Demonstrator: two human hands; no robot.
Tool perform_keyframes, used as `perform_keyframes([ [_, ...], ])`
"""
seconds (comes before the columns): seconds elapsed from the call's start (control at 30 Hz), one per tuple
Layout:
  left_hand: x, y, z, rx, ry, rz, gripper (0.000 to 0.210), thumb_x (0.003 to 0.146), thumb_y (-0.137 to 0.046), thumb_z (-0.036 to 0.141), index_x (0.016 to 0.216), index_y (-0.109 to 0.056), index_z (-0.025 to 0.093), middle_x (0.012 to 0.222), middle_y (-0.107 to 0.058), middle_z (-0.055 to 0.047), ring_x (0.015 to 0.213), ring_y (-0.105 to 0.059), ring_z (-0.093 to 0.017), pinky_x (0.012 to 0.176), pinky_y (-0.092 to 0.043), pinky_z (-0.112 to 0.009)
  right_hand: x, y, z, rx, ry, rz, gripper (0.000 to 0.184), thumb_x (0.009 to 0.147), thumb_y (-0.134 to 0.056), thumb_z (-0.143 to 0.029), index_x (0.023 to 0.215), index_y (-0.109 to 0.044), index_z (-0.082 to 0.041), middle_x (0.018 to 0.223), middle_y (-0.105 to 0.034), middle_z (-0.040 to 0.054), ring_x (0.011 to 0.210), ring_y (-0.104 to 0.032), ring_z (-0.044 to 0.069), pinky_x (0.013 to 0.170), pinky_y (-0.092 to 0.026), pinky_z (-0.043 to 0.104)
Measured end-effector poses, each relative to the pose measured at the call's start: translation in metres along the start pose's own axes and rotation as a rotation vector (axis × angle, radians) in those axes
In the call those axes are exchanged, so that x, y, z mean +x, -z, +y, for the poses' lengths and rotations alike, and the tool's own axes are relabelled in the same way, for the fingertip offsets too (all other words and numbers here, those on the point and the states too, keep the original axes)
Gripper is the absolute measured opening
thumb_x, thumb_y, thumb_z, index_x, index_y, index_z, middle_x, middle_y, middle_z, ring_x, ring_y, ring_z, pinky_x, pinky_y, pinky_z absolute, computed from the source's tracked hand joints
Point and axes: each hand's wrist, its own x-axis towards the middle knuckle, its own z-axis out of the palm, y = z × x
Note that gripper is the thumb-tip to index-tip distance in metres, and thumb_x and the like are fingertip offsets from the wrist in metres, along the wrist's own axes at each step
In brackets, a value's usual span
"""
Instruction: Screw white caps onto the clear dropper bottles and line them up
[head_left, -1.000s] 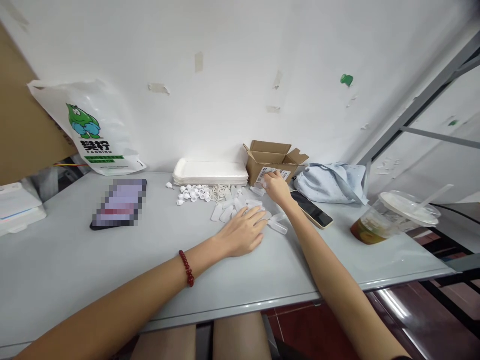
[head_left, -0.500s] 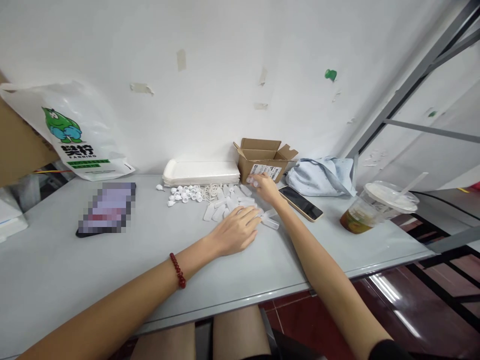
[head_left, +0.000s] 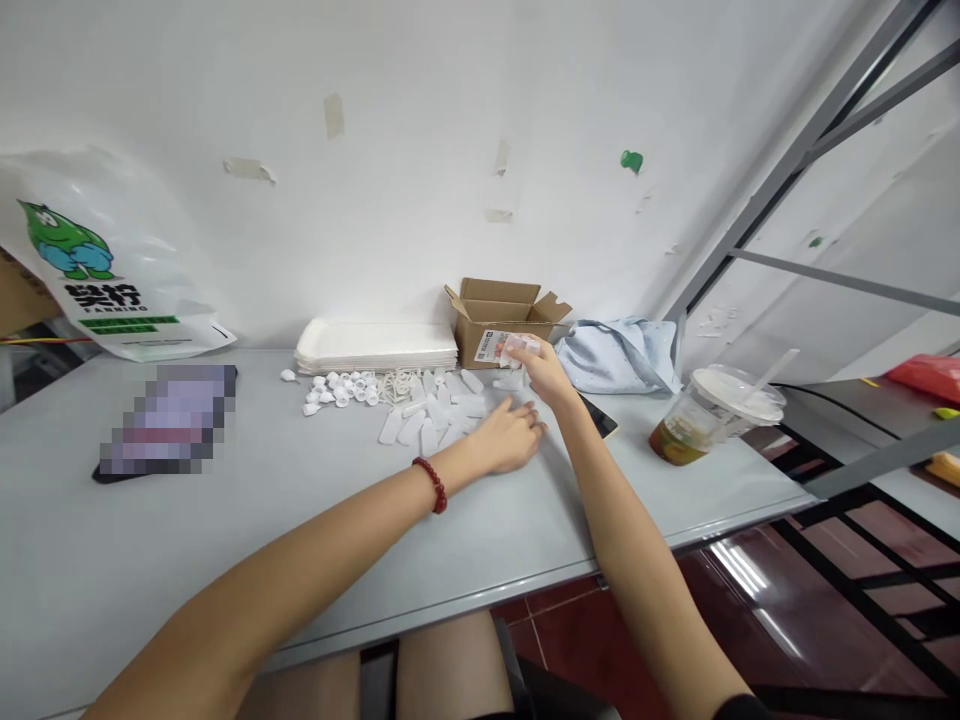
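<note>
A pile of translucent flat plastic pieces [head_left: 427, 412] lies on the grey table. My left hand [head_left: 512, 436], with a red bead bracelet [head_left: 433, 486] at its wrist, rests palm down at the pile's right side, fingers stretched and slightly apart. In front of the cardboard box [head_left: 499, 308], my right hand [head_left: 546, 370] is raised a little with its fingers closed on a clear plastic piece [head_left: 520, 344]. Whether it holds more than one I cannot tell. White caps [head_left: 341, 388] and a coil of cream cord [head_left: 400, 386] sit left of the pieces.
Stacked white trays [head_left: 379, 345] stand against the wall. On the right are a pale blue cloth bag [head_left: 619, 355], a phone [head_left: 600, 415] partly behind my right arm, and a drink cup [head_left: 697, 420]. Another phone [head_left: 169, 420] and a white plastic bag [head_left: 142, 270] are at left.
My left hand has slid right along the pile's near edge. My right hand has risen slightly in front of the box with clear plastic in its fingers. The view has shifted right.
</note>
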Motion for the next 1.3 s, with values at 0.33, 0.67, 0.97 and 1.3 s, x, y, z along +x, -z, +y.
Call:
perform_keyframes([
  [0.33,-0.055,0.042,0.015,0.006,0.183,0.151,0.031,0.091,-0.041,0.02,0.115,-0.057,0.009,0.133,-0.051,-0.019,0.13,-0.039,-0.03,0.105,-0.03,-0.049,-0.001,0.0,0.013,-0.98,0.156,0.164,0.031,0.075,-0.047,-0.015,0.106,-0.044,-0.014,0.104,-0.061,0.0171,0.092,-0.059,0.03,0.078,-0.045,0.04],
  [0.67,-0.104,0.027,-0.002,-0.323,0.991,-0.006,0.1,0.076,-0.05,0.065,0.145,-0.015,0.002,0.151,-0.012,-0.03,0.138,-0.006,-0.048,0.107,-0.022,-0.057,-0.006,-0.032,0.037,-0.988,0.047,0.178,0.027,0.077,-0.044,-0.008,0.103,-0.043,-0.013,0.106,-0.059,0.0172,0.097,-0.056,0.028,0.08,-0.045,0.037],
  [0.97,-0.055,0.016,-0.001,-0.282,0.985,0.034,0.087,0.082,-0.047,0.061,0.144,-0.023,0.004,0.151,-0.015,-0.03,0.138,-0.004,-0.048,0.104,-0.016,-0.066,-0.002,-0.03,0.042,-1.019,0.062,0.218,0.029,0.075,-0.043,-0.006,0.103,-0.043,-0.014,0.108,-0.057,0.0181,0.102,-0.053,0.029,0.083,-0.044,0.041],
  [1.3,-0.058,0.022,0.011,-0.074,0.298,0.106,0.042,0.09,-0.046,0.037,0.126,-0.052,0.016,0.14,-0.043,-0.02,0.136,-0.024,-0.041,0.099,-0.022,-0.071,0.0,-0.03,0.041,-0.993,0.022,0.238,0.03,0.075,-0.043,-0.006,0.105,-0.043,-0.012,0.108,-0.057,0.0181,0.101,-0.053,0.029,0.083,-0.043,0.039],
])
